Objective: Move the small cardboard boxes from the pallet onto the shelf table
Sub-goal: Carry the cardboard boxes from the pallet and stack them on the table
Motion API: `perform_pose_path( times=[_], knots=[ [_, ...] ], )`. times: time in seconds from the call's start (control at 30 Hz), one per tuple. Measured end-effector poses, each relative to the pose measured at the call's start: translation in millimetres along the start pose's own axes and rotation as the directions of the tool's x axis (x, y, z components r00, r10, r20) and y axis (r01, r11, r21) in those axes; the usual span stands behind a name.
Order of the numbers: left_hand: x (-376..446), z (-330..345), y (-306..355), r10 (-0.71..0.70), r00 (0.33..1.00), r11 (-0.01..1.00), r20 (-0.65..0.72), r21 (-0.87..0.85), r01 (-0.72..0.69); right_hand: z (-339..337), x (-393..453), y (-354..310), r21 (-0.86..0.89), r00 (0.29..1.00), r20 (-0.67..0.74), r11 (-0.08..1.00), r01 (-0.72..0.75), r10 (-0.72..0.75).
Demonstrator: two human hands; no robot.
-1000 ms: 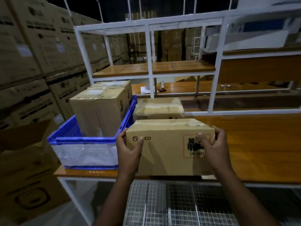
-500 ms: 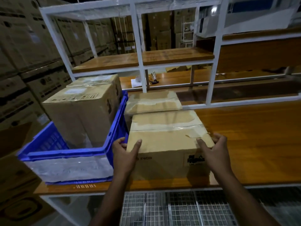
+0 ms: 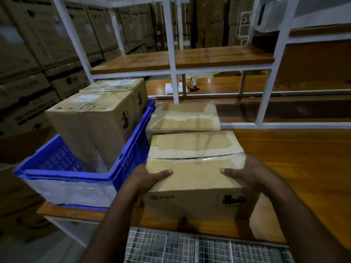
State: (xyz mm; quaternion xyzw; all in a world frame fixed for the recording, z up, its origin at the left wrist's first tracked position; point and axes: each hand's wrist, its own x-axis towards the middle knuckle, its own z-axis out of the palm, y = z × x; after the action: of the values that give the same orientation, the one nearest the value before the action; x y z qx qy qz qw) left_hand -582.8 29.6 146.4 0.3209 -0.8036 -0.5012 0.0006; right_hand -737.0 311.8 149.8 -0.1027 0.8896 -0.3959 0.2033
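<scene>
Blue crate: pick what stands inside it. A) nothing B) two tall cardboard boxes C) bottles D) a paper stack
B: two tall cardboard boxes stand one behind the other inside the blue crate, left of the box that both hands hold.

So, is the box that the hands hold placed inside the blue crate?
No, the box between the left hand and the right hand sits on the wooden table top, beside the blue crate.

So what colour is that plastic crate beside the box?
Blue; the crate shows best in the head view.
</scene>
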Motion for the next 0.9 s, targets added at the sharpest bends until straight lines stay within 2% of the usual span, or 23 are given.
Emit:
perform_pose_path(
  times=[0.1, 0.17, 0.23, 0.3, 0.4, 0.5, 0.63, 0.73, 0.83, 0.9],
  knots=[
    [2.1, -4.0, 4.5, -0.018, 1.0, 0.998, 0.024, 0.053, 0.016, -5.7, 9.9, -3.1, 0.017, 0.997, 0.068, 0.999, 0.036, -0.037],
    [5.8, -7.9, 9.9, -0.035, 0.998, 0.995, 0.051, 0.094, 0.03, -6.9, 19.9, -9.2, -0.021, 0.997, 0.066, 0.999, 0.046, -0.044],
    [11.0, -10.4, 17.5, -0.04, 0.998, 0.995, 0.047, 0.096, 0.036, -2.7, 35.1, -16.7, -0.061, 1.0, -0.022, 0.998, 0.008, -0.01],
    [21.1, -8.7, 25.3, -0.035, 0.999, 0.996, -0.04, 0.075, 0.038, 5.6, 55.7, -22.7, -0.108, 0.993, -0.115, 0.994, -0.017, 0.005],
    [35.2, -0.2, 37.4, -0.045, 0.986, 0.998, -0.161, 0.039, 0.052, 12.8, 80.2, -23.2, -0.182, 0.983, -0.184, 0.983, -0.011, -0.023],
    [50.5, 5.1, 40.5, -0.061, 0.985, 0.998, -0.163, -0.009, 0.061, 13.2, 78.8, -26.0, -0.207, 0.967, -0.252, 0.978, -0.01, -0.043],
    [58.6, 6.7, 36.6, -0.064, 0.985, 0.998, -0.158, 0.018, 0.068, 13.9, 76.0, -29.9, -0.218, 0.952, -0.307, 0.974, -0.063, -0.008],
    [61.3, 7.2, 31.9, -0.044, 0.987, 0.999, -0.152, -0.001, 0.044, 9.5, 79.9, -34.2, -0.214, 0.966, -0.257, 0.972, -0.099, 0.042],
    [63.0, 5.0, 30.6, -0.033, 0.994, 0.998, -0.102, -0.049, 0.028, 3.9, 81.8, -35.3, -0.128, 0.985, -0.151, 0.986, -0.106, 0.086],
    [62.1, 3.3, 31.1, -0.025, 0.994, 0.999, -0.102, -0.041, 0.021, 2.6, 80.0, -36.9, -0.121, 0.986, -0.147, 0.987, -0.102, 0.084]
  ],
)
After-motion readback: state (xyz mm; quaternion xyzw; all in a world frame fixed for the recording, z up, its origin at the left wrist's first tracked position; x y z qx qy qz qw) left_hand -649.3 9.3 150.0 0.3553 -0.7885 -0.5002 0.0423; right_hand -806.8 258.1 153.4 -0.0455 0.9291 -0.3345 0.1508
